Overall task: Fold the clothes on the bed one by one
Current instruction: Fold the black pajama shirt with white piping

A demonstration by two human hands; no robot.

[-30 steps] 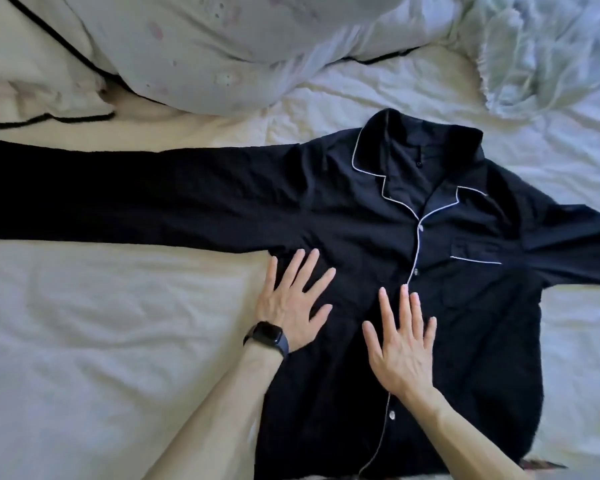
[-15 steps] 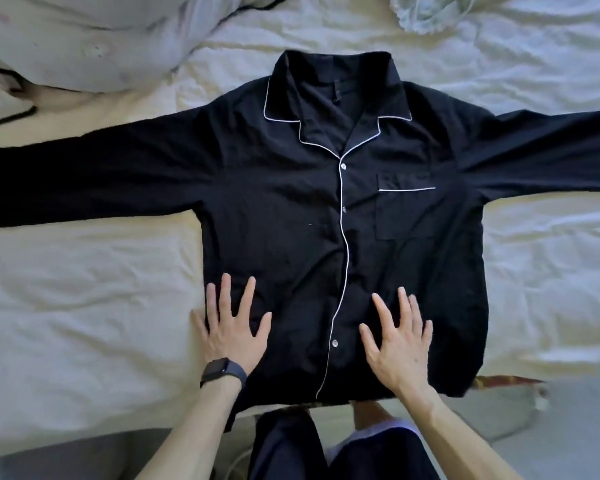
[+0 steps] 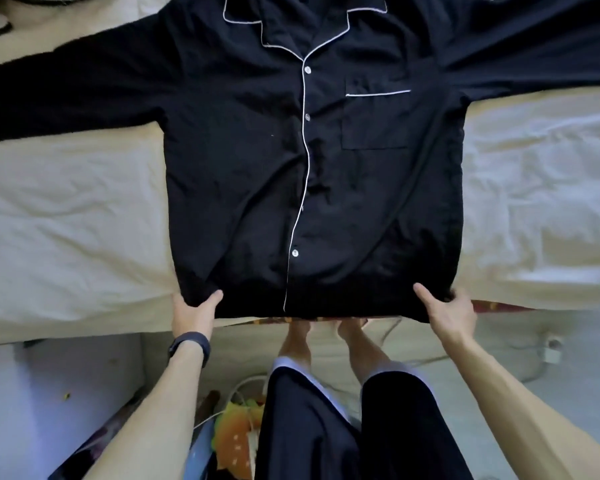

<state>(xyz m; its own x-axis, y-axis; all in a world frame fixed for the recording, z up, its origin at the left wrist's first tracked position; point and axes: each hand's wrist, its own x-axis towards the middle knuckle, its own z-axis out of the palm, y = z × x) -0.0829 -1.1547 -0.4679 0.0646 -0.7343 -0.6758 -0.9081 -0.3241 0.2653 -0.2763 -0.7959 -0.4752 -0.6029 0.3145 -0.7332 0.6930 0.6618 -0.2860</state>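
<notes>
The cream bed sheet [image 3: 66,220], rumpled, fills most of my view, with the bed's near edge just ahead of my legs. The black pyjama shirt [image 3: 250,150] lies on it face up and buttoned, collar away from me, hem at that near edge. The left sleeve [image 3: 66,81] and right sleeve [image 3: 534,53] run straight out to either side, so I judge the shirt is spread to be squared up before any fold.

My left grip [image 3: 194,315], the one with the watch [image 3: 189,346] on its wrist, holds the left hem corner. The thumb sits on top of the cloth and the fingers are tucked beneath, out of sight. My right grip [image 3: 451,315] holds the right hem corner much the same way, thumb on top and fingers curled round the edge.

Taking both corners at once lets me draw the body taut and even. I think that is the point here, since creases show across the front below the chest pocket [image 3: 374,123]. No fold is made yet.
</notes>
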